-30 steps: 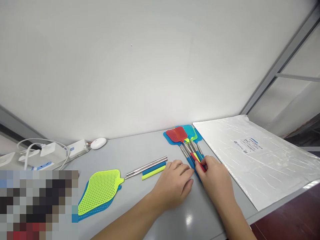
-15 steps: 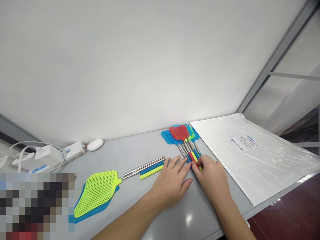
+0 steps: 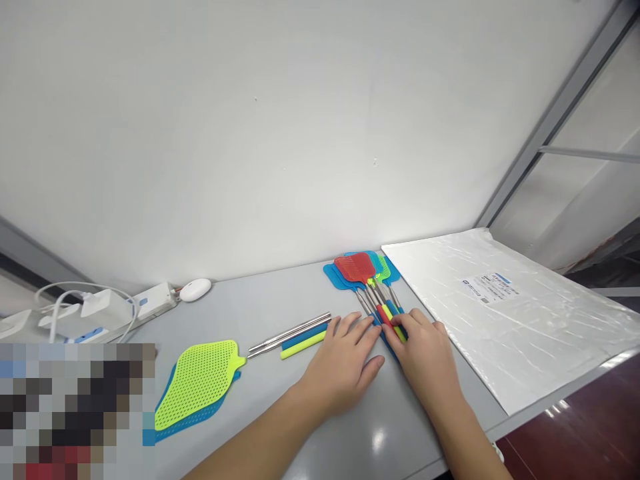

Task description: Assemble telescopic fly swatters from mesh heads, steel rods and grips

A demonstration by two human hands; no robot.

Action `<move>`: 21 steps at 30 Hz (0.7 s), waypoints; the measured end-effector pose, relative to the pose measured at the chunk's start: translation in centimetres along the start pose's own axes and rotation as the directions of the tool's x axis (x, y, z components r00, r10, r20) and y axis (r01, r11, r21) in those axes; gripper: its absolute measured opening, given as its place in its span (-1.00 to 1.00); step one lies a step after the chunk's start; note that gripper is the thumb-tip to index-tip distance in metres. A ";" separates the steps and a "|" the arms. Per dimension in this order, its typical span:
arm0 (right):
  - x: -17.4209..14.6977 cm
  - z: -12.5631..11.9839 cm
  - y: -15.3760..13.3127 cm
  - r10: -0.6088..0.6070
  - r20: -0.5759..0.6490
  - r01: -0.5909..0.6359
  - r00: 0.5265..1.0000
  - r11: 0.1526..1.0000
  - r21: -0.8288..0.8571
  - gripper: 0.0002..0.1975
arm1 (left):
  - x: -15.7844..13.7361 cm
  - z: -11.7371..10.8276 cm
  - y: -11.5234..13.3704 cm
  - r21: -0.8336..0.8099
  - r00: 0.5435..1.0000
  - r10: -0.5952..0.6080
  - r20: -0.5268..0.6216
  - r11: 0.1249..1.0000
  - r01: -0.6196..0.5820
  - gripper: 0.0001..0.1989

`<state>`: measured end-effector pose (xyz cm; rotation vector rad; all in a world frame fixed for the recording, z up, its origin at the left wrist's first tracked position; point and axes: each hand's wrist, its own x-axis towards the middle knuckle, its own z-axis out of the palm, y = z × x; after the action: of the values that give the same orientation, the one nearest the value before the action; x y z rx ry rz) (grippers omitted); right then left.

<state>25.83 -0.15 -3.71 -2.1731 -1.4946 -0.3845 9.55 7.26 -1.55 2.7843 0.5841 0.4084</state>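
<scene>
Several assembled fly swatters lie bunched together, the red one point(image 3: 355, 268) on top of blue and green ones. Their coloured handles run toward me. My right hand point(image 3: 426, 353) is closed on the handles of the bunch, thumb and fingertips at the red and yellow-green grips; exactly how many it grips is hidden. My left hand point(image 3: 346, 360) rests flat with fingers spread, its fingertips beside the blue handles. Left of it lie metal rods point(image 3: 295, 331), a blue handle tube point(image 3: 304, 336) and a yellow-green handle tube point(image 3: 302, 346). Farther left, a yellow-green swatter head point(image 3: 205, 383) overlaps a blue swatter head point(image 3: 203, 415).
A large white plastic-wrapped package point(image 3: 500, 313) with a label covers the table's right side. A power strip point(image 3: 155, 301) with plugs and cables and a white oval device point(image 3: 195, 290) sit at the back left. A wall point(image 3: 300, 133) bounds the table behind.
The red swatter's head has shifted slightly left over the bunch. My right hand keeps its grip at the handles, and my left hand has hardly moved. The view has shifted a little.
</scene>
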 end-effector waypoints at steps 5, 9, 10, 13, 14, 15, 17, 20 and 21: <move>0.4 -0.5 -0.2 0.057 0.017 -0.058 0.998 0.996 0.071 -0.72 | -0.1 0.0 -0.1 0.002 1.000 0.010 -0.016 1.000 -0.010 -0.55; 0.9 -0.8 0.2 0.149 0.030 -0.151 0.988 0.980 0.131 -0.73 | 0.1 0.3 -0.1 0.035 0.999 0.012 -0.030 0.999 -0.011 -0.51; 1.0 -0.9 0.4 0.165 0.047 -0.170 0.985 0.976 0.136 -0.75 | 0.3 0.4 -0.1 0.047 0.999 0.012 -0.039 0.999 -0.010 -0.50; 1.4 -0.8 0.7 0.194 0.138 -0.215 0.971 0.965 0.150 -0.78 | 1.7 0.6 0.0 0.092 0.998 0.010 -0.065 0.996 -0.004 -0.50; 1.5 -0.8 0.7 0.203 0.168 -0.229 0.965 0.961 0.153 -0.78 | 2.4 0.7 -0.1 0.108 0.998 0.013 -0.065 0.994 -0.006 -0.51; 1.6 -0.7 0.7 0.211 0.193 -0.242 0.958 0.958 0.155 -0.78 | 3.0 0.8 -0.1 0.122 0.998 0.017 -0.063 0.993 -0.010 -0.52; 1.7 -0.7 0.7 0.225 0.221 -0.262 0.949 0.953 0.156 -0.79 | 4.2 0.8 -0.3 0.139 0.998 0.028 -0.062 0.990 -0.019 -0.56; 1.8 -0.6 0.7 0.230 0.224 -0.268 0.947 0.951 0.154 -0.80 | 5.0 0.8 -0.7 0.148 0.995 0.038 -0.091 0.989 -0.024 -0.59; 1.8 -0.5 0.7 0.229 0.218 -0.265 0.949 0.952 0.154 -0.80 | 5.1 0.8 -0.9 0.149 0.994 0.037 -0.105 0.989 -0.021 -0.60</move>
<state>27.21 0.83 -2.55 -2.2655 -1.2748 0.0537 14.00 10.06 -1.44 2.9297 0.6227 0.5448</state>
